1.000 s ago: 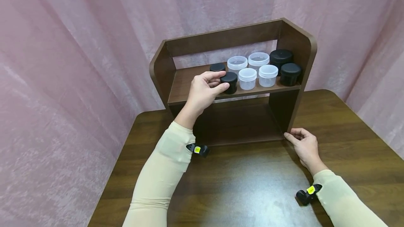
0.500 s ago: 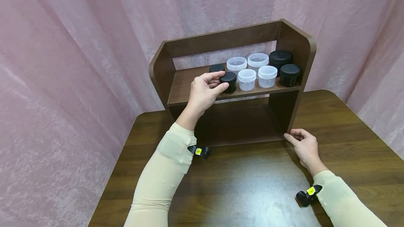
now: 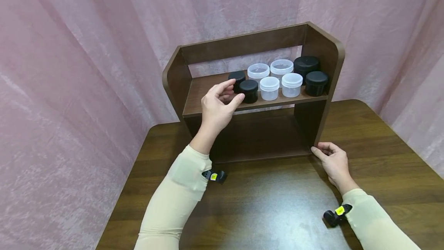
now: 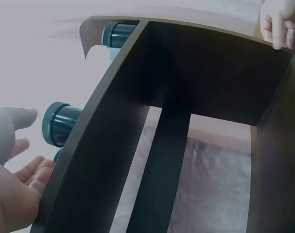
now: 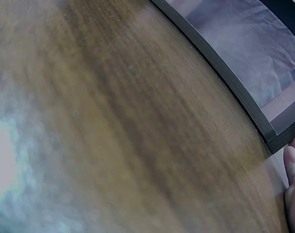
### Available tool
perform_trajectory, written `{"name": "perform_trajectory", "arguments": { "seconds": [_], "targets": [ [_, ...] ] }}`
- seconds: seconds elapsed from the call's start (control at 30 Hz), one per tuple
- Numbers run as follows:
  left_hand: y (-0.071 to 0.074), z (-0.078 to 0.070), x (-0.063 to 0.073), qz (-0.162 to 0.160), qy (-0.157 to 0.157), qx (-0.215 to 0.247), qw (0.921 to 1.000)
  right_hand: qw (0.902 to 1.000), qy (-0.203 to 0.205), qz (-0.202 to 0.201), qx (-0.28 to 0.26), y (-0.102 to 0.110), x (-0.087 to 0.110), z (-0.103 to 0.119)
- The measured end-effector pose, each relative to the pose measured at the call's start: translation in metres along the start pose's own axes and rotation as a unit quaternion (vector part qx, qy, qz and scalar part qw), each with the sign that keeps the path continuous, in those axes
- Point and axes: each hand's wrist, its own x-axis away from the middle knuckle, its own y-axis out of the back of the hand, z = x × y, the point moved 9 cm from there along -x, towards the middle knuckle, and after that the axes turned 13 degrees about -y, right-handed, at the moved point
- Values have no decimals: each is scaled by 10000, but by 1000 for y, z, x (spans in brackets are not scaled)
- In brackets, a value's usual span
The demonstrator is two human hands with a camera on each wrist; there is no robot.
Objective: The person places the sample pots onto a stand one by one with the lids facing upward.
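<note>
In the head view a two-tier brown shelf (image 3: 243, 105) stands on the table, its upper tier bearing two rows of lidded jars. My left hand (image 3: 216, 109) is beside the front-left small black jar (image 3: 249, 92), thumb and fingers apart and holding nothing. Behind that jar stands another small black jar (image 3: 237, 75), partly hidden by the fingers. The left wrist view shows a gap between the thumb and the black jar (image 4: 62, 124). My right hand (image 3: 333, 163) holds the shelf's lower right front corner, thumb at the front edge and fingers along the outer side.
Clear jars (image 3: 269, 89) occupy the middle of the upper tier. A larger black jar (image 3: 306, 65) and a small black jar (image 3: 316, 84) stand at its right end. Below is the lower tier (image 3: 260, 134). A pink curtain (image 3: 104, 49) hangs behind the wooden table (image 3: 263, 203).
My left hand has let go of the front black jar and drawn back a little to the left. That jar stays on the shelf. The right hand keeps its place at the corner.
</note>
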Motion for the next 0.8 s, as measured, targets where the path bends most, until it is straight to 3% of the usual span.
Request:
{"name": "perform_trajectory", "arguments": {
  "seconds": [0.13,0.3,0.53,0.67,0.8],
  "targets": [
    [27,-13,27,-227,-632,-304,9973,10000,-24,40,-13,-6,0,-2],
    [51,-15,70,296,-937,-554,9936,9999,-29,115,105,-9,-1,-1],
    [95,9,120,815,-615,-1407,9848,9957,278,807,346,3,4,11],
    [122,21,136,874,-333,-1812,9790,9890,662,954,921,23,10,29],
    [143,23,143,896,-254,-2186,9714,9745,1114,910,1724,44,15,52]
  ]
}}
